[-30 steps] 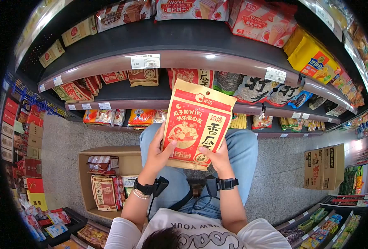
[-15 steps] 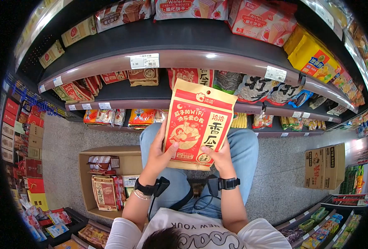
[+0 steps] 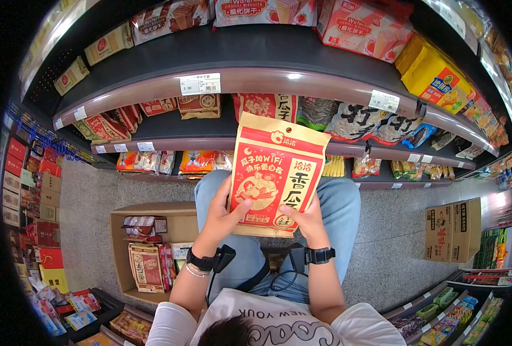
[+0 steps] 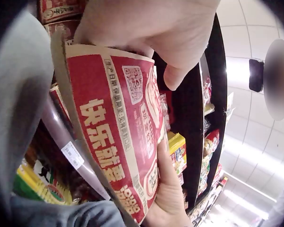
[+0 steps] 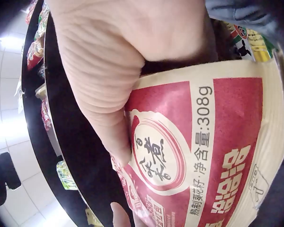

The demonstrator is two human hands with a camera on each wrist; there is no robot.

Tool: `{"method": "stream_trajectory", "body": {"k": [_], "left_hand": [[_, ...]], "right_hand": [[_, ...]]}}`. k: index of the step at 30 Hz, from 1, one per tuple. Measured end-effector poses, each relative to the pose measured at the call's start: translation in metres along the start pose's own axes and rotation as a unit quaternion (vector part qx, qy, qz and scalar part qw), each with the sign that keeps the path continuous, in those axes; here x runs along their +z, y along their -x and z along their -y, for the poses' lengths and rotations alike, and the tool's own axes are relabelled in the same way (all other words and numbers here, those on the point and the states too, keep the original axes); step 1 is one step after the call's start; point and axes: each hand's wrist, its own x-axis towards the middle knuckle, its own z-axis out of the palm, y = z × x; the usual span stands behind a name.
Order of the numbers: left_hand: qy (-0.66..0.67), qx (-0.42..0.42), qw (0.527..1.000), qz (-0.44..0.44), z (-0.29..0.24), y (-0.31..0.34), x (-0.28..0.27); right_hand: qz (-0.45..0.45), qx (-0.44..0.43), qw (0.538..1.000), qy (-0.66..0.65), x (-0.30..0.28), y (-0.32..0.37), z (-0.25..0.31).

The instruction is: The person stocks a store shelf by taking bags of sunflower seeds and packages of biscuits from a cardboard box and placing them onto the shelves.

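A red and tan bag of sunflower seeds is held up in front of the person's lap, its printed front turned to the head camera. My left hand grips its lower left edge, thumb on the front and the other fingers behind. On the lower right edge, my right hand holds it the same way, its thumb near the round emblem. In the right wrist view the bag's lower front shows a 308g label. The left wrist view shows the side panel with white lettering.
Ahead stand dark shelves with wafer packs and more snack bags. An opened carton holding several packets is on the floor at left. Another carton stands at right. Low racks lie behind.
The bag has shifted very slightly in the two hands, its top edge a little lower. Both hands keep their hold, and the surroundings look the same.
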Motion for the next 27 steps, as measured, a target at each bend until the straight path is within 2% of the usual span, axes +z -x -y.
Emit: {"method": "stream_trajectory", "body": {"k": [7,10,12,19,22,27], "left_hand": [[-0.003,-0.005,1.000,0.000,0.002,0.001,-0.002],[-0.060,0.059,0.996,0.006,0.005,-0.001,-0.008],[-0.049,0.061,0.997,0.014,0.007,0.000,-0.010],[-0.021,0.038,0.999,0.003,0.003,-0.002,-0.002],[0.003,0.035,0.999,0.028,-0.001,-0.003,-0.004],[-0.065,0.044,0.997,0.026,-0.006,-0.004,-0.002]], "right_hand": [[-0.009,0.006,1.000,-0.010,-0.002,0.001,-0.003],[-0.038,0.008,0.998,-0.042,-0.002,0.001,-0.006],[-0.062,0.015,0.996,-0.068,0.000,0.002,-0.002],[-0.023,0.000,0.999,-0.026,-0.005,0.001,0.005],[-0.026,0.008,0.999,-0.042,-0.003,0.004,0.000],[-0.018,0.000,1.000,-0.008,-0.004,0.001,-0.002]]}}
